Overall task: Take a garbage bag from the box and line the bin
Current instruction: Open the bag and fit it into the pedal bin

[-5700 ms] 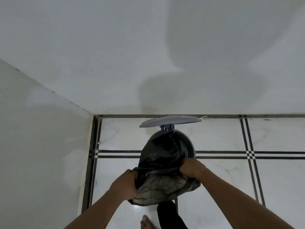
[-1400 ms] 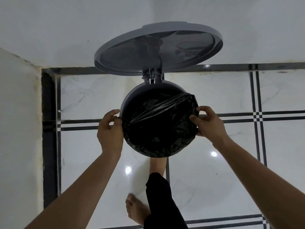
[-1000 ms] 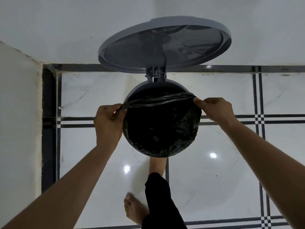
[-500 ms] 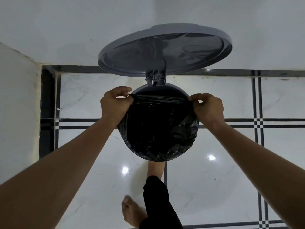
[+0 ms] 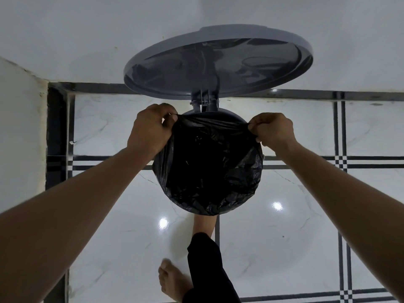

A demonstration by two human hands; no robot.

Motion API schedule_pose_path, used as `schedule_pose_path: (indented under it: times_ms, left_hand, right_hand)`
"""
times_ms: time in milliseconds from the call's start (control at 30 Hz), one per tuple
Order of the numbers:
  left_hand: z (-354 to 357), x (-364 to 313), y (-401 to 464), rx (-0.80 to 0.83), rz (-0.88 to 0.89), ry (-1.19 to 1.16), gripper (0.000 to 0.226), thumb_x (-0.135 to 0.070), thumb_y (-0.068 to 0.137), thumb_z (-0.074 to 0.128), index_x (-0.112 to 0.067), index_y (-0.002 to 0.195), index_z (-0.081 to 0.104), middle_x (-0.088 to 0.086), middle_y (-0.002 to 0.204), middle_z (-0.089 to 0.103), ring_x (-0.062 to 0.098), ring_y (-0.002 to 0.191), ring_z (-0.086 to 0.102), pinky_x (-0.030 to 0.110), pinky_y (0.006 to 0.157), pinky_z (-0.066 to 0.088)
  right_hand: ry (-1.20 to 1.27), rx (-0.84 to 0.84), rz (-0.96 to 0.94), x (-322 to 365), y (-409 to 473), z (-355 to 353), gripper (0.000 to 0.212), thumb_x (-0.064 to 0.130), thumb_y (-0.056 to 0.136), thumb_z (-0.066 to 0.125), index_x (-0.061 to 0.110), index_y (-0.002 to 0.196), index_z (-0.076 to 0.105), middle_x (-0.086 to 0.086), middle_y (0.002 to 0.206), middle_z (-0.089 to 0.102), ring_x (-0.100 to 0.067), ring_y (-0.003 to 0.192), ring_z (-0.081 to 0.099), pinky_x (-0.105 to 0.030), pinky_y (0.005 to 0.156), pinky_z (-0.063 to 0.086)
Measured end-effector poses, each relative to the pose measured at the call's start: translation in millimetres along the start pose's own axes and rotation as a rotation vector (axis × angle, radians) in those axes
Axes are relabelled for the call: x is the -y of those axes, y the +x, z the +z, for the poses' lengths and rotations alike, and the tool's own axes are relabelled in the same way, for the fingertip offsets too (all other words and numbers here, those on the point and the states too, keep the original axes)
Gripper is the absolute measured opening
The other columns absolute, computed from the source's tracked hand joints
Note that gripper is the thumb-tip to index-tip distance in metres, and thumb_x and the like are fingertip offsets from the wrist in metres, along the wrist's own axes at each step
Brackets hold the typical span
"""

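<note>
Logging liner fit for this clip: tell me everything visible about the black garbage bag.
The garbage bag is thin, glossy, crinkled black plastic, opened and sunk into the round grey bin. Its edge is folded over the near and side rim. At the far side, the left hand and right hand each pinch the edge, stretched taut between them near the hinge.

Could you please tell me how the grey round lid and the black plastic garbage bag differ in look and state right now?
The grey round lid is rigid and smooth; the black plastic garbage bag is soft and crinkled. The lid stands raised on its hinge, untouched; the bag is pinched at its far edge by the left hand and right hand. The lid is above the bin; the bag drapes over its rim. Both belong to the same bin.
</note>
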State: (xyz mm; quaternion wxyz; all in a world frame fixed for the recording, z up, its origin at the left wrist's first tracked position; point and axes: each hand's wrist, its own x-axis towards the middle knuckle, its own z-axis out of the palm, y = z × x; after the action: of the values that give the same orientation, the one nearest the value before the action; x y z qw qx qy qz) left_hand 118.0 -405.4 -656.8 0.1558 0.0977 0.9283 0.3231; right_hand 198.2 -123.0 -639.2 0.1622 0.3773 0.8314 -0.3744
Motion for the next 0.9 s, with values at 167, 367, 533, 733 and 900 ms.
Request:
schedule_pose_path:
  times_ms: [167,367,533,733,900]
  left_hand:
    - [4,-7,6,-0.002,-0.017,0.065,0.016,-0.031,0.099,0.059,-0.027,0.106,0.073,-0.001,0.101,0.071,0.02,0.089,0.063,0.03,0.082,0.049]
    - [3,-17,7,0.048,-0.313,-0.278,0.015,-0.029,0.09,0.065,-0.032,0.096,0.078,-0.013,0.098,0.073,0.005,0.09,0.066,0.013,0.08,0.046]
    - [-1,-15,-3,0.082,-0.257,-0.361,0.01,-0.035,0.089,0.073,-0.039,0.094,0.08,-0.02,0.099,0.071,0.001,0.096,0.067,0.016,0.092,0.046]
    - [4,4,-16,0.096,0.117,0.168,0.027,-0.021,0.088,0.076,-0.029,0.113,0.076,-0.006,0.089,0.053,0.022,0.099,0.054,0.031,0.073,0.047]
    - [-3,0,-17,0.032,0.162,0.217,0.012,-0.012,0.084,0.072,-0.016,0.089,0.062,0.003,0.096,0.054,0.027,0.095,0.053,0.033,0.064,0.043]
  right_hand:
    - [0.064,-0.032,0.034,2,-1,2,0.017,0.0,0.09,0.059,0.007,0.087,0.075,-0.014,0.085,0.076,-0.016,0.053,0.069,-0.033,0.064,0.065]
    - [0.006,-0.001,-0.048,2,-2,-3,0.029,-0.001,0.091,0.054,0.02,0.091,0.073,-0.002,0.078,0.074,-0.025,0.072,0.075,-0.029,0.073,0.063]
    - [-0.105,0.135,-0.094,4,-7,-7,0.025,0.013,0.088,0.058,0.027,0.087,0.078,0.007,0.087,0.07,-0.015,0.087,0.063,-0.014,0.072,0.045]
    - [-0.317,0.06,-0.326,8,-11,-7,0.019,0.021,0.092,0.068,0.024,0.109,0.074,0.007,0.081,0.061,-0.014,0.084,0.057,-0.023,0.079,0.045]
    - [-0.008,0.184,-0.046,20,-11,-24,0.017,0.016,0.093,0.065,0.027,0.097,0.077,0.006,0.066,0.067,-0.012,0.058,0.061,-0.014,0.049,0.044]
